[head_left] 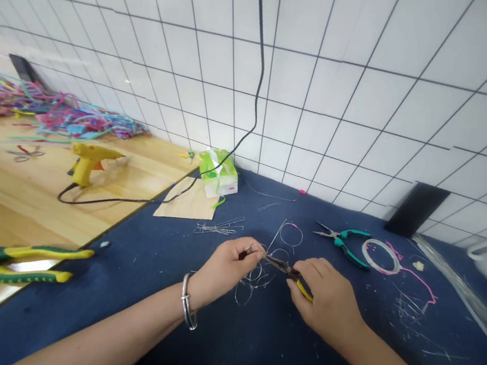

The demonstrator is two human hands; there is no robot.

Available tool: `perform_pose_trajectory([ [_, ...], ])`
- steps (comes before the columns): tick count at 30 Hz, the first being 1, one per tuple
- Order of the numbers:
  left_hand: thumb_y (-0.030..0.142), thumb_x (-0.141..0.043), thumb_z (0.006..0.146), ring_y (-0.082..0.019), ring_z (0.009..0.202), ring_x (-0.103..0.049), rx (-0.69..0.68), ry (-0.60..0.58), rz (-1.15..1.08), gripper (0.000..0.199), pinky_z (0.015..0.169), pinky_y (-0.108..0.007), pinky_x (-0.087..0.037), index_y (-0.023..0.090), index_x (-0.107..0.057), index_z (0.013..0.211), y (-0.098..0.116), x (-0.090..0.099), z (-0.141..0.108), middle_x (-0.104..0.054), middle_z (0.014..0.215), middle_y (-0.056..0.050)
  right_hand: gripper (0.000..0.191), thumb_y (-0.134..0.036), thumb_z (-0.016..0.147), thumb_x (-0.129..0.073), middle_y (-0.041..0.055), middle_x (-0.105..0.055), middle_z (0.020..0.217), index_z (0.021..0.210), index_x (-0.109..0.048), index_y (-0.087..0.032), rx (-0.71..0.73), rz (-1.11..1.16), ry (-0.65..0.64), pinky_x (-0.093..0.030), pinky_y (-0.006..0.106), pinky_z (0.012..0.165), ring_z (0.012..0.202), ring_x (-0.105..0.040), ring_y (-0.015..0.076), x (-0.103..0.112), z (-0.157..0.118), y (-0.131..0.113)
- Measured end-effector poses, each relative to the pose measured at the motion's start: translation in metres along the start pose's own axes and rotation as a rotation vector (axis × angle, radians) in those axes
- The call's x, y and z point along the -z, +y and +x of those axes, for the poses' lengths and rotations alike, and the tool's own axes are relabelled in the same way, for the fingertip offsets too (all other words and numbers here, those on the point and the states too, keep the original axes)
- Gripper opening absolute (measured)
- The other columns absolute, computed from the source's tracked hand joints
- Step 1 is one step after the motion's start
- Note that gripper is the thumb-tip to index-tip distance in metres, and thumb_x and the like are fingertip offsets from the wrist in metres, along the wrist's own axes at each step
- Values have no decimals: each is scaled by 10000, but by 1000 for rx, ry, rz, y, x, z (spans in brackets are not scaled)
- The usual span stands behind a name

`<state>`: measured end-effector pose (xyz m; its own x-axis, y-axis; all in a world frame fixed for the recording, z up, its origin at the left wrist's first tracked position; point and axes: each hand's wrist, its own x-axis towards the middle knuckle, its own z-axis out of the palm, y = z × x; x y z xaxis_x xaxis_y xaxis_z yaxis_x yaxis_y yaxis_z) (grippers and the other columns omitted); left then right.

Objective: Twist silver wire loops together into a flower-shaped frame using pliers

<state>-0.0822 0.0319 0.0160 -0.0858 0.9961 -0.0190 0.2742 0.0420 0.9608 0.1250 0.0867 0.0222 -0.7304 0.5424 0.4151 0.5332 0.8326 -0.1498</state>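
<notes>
My right hand [322, 296] is wrapped round needle-nose pliers [281, 265] with yellow on the handle. Their jaws point left and meet the fingertips of my left hand [228, 269], which are pinched on a thin wire [254, 248]. How the wire sits at the jaw tips is too small to make out. Beneath the hands lie several wire rings [244, 294] on the dark blue mat [249, 349]. Just beyond them is another wire ring [291, 234] with a bit of pink on it. A silver bangle [187, 300] circles my left wrist.
Green-handled pliers [345, 242], a white spool ring [380, 257] with pink cord and wire scraps [408, 309] lie right. Left are cut wires [220, 227], a tissue pack [219, 173], a yellow glue gun [88, 163] and yellow-green pliers [25, 262]. A black cable [259, 89] hangs down the tiled wall.
</notes>
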Motion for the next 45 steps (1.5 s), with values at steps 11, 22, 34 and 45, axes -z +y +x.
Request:
perform_pose_trajectory([
  [11, 288, -468, 829, -90, 511, -375, -26, 18, 81, 167, 473, -193, -305, 168, -573, 780, -3, -6, -1, -432, 577, 45, 161, -225, 794, -518, 46, -586, 816, 942, -559, -174, -40, 15, -20, -432, 306, 706, 789, -527, 173, -4, 0, 0],
  [22, 315, -448, 845, -90, 494, -365, 20, -54, -50, 185, 475, -200, -306, 170, -552, 796, -2, -4, -1, -408, 561, 52, 129, -222, 818, -517, 47, -585, 768, 915, -572, -155, 122, -72, 63, -413, 287, 662, 712, -502, 153, -9, 1, 11],
  [34, 222, -459, 832, -110, 620, -452, -103, -290, 123, 171, 574, -223, -358, 163, -598, 751, 13, 12, 1, -527, 699, 5, 186, -169, 830, -505, 30, -589, 848, 1009, -551, -189, 476, -318, 35, -363, 306, 631, 748, -476, 155, 4, 0, 33],
  [45, 190, -503, 790, -77, 504, -374, 71, -788, -43, 125, 482, -197, -298, 150, -607, 735, -1, 20, 7, -472, 588, 32, 155, -146, 837, -505, 6, -602, 904, 977, -549, -195, 697, -227, -18, -358, 300, 655, 819, -505, 143, 4, 5, 28],
])
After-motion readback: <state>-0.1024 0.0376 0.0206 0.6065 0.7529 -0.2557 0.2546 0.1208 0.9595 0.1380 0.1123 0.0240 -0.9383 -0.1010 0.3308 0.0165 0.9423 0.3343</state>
